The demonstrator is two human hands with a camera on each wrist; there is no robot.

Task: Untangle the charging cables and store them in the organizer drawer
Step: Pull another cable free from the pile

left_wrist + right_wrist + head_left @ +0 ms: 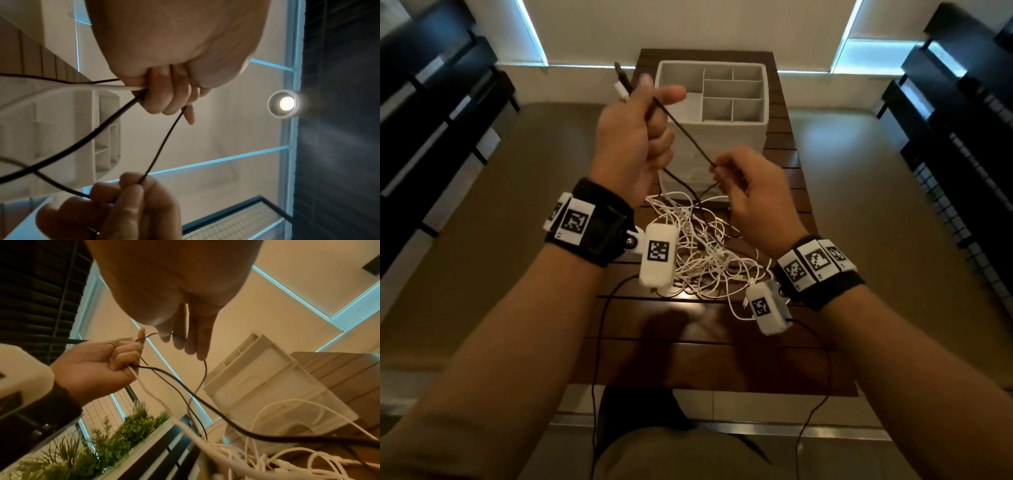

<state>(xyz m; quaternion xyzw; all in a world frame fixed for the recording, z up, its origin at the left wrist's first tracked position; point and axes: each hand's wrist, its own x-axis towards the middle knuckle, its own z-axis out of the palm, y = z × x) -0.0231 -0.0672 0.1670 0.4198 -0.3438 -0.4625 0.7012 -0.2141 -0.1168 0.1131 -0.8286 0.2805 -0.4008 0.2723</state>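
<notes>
Holding a black cable [688,135] stretched between both raised hands, the person stands over a dark slatted worktop [787,161]. The left hand [631,137] has its fingers [164,97] curled tight round the black cable and a white cable [115,87] together, the plugs of both sticking out above the fist in the head view. The right hand [751,192] sits lower and nearer, its fingers [131,193] pinching the same black cable a short way along, so a taut span runs diagonally between the two grips. From each grip the black cable drops toward a tangle of white cables [705,253] heaped on the worktop between the wrists. Beyond the tangle, touching its far edge, stands the white organizer [763,113], its top split into several open compartments; a drawer front shows on its near face in the right wrist view. A planter of green foliage [115,439] appears low in that view.
</notes>
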